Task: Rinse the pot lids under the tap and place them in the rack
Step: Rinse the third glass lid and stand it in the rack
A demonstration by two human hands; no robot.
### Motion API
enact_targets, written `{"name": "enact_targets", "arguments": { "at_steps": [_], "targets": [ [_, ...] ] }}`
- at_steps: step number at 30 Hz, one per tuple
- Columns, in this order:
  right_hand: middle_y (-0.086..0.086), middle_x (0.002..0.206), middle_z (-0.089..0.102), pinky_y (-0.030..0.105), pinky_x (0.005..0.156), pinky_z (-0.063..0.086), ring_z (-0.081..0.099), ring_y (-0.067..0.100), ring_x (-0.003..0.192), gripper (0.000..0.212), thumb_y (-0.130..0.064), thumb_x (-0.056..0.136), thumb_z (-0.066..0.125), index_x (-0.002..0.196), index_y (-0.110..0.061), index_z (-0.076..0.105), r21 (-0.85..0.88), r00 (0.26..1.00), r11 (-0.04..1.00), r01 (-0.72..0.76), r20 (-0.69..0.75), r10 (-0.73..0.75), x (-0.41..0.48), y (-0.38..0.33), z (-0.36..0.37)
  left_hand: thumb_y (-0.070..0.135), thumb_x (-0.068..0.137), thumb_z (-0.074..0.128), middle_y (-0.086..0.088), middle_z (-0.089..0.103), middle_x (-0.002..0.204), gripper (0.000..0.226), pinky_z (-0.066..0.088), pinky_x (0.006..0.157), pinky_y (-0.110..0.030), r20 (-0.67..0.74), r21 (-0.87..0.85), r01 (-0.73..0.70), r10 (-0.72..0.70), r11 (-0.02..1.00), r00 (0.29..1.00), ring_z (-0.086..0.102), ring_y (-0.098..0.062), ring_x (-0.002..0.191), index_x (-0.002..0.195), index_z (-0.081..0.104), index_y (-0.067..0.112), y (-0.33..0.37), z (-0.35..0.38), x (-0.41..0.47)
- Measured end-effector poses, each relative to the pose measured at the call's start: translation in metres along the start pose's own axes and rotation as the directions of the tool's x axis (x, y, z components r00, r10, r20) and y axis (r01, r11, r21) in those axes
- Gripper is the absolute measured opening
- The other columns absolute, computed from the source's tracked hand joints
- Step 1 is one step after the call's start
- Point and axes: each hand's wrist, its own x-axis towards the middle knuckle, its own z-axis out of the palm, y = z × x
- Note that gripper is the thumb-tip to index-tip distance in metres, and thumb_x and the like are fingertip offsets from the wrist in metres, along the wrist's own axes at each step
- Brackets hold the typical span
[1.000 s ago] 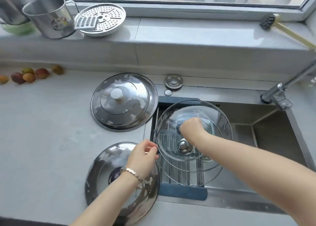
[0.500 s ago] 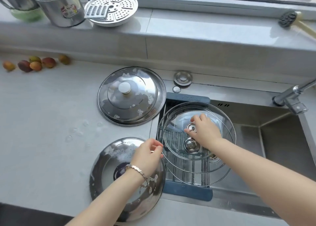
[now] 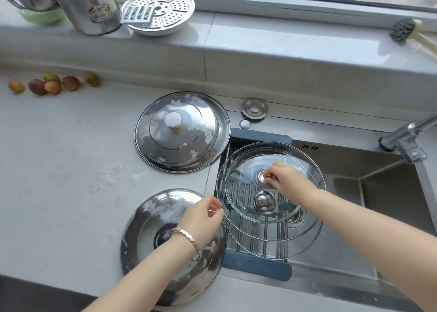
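Three glass lids lean overlapping in the blue-framed rack (image 3: 257, 268) across the sink's left side. My right hand (image 3: 287, 181) pinches the metal knob of the big rear glass lid (image 3: 307, 162). A smaller glass lid (image 3: 238, 207) with a round steel knob lies in front of it. My left hand (image 3: 201, 219) pinches the stack's left rim, hovering over a soapy steel lid (image 3: 146, 231) on the counter. A second soapy steel lid (image 3: 182, 132), with a white knob, lies behind it. The tap (image 3: 406, 141) stands at the right; no water is visible.
The steel sink (image 3: 378, 193) is open to the right of the rack. On the window ledge stand a steel mug (image 3: 89, 6), a perforated steamer plate (image 3: 158, 11) and a brush (image 3: 404, 30). Several small fruits (image 3: 52, 84) lie at the counter's back left.
My right hand has slid from the top of the big glass lid down to its knob and now pinches it. My left hand stays at the rim.
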Motion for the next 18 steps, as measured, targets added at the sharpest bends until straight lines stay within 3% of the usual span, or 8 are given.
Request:
{"name": "enact_targets", "arguments": {
  "at_steps": [3,5,7,13,18],
  "targets": [
    [0.008,0.104,0.058,0.029,0.084,0.041,0.056,0.025,0.096,0.017,-0.012,0.093,0.051,0.100,-0.002,0.063,-0.031,0.998,0.999,-0.012,-0.054,0.010,-0.002,0.000,-0.005,0.036,0.086,0.058,-0.001,0.033,0.148,0.061,0.029,0.108,-0.025,0.098,0.214,-0.105,0.085,0.971,0.992,0.035,-0.014,0.134,0.139,0.033,0.024,0.008,0.015,0.015],
    [0.008,0.097,0.060,0.030,0.081,0.042,0.056,0.025,0.092,0.015,-0.009,0.091,0.052,0.093,-0.001,0.064,-0.016,0.992,1.000,-0.014,-0.129,0.011,-0.005,0.001,-0.014,0.044,0.079,0.065,-0.001,0.001,0.157,0.087,0.019,0.115,-0.032,0.161,0.246,-0.125,0.087,0.961,0.983,0.011,-0.018,0.145,0.146,0.012,0.032,0.013,0.028,0.027],
    [0.009,0.094,0.061,0.032,0.081,0.044,0.056,0.025,0.090,0.014,-0.008,0.090,0.053,0.091,0.000,0.065,-0.041,0.987,0.999,0.006,-0.157,-0.012,-0.006,0.003,-0.025,0.051,0.073,0.067,-0.001,-0.010,0.157,0.099,0.019,0.117,-0.038,0.215,0.230,-0.098,0.048,0.968,0.975,0.005,-0.021,0.145,0.146,0.002,0.039,0.015,0.042,0.038],
    [0.015,0.098,0.062,0.035,0.083,0.042,0.056,0.032,0.093,0.017,-0.008,0.090,0.050,0.094,0.001,0.064,-0.129,0.993,0.991,0.036,-0.107,-0.050,0.005,0.001,-0.024,0.049,0.075,0.067,-0.007,0.000,0.158,0.098,0.016,0.115,-0.037,0.324,0.128,-0.011,-0.031,0.992,0.946,0.011,-0.022,0.145,0.147,0.001,0.036,0.007,0.072,0.056],
    [0.015,0.098,0.060,0.039,0.082,0.044,0.056,0.032,0.093,0.023,-0.012,0.092,0.042,0.093,0.001,0.060,-0.178,0.994,0.979,0.104,-0.007,-0.107,0.026,-0.021,-0.007,0.020,0.093,0.049,-0.013,0.025,0.152,0.071,0.034,0.108,-0.035,0.285,0.291,0.025,-0.111,0.956,0.952,0.041,-0.028,0.131,0.148,0.005,0.020,0.007,0.065,0.074]
  ]
}}
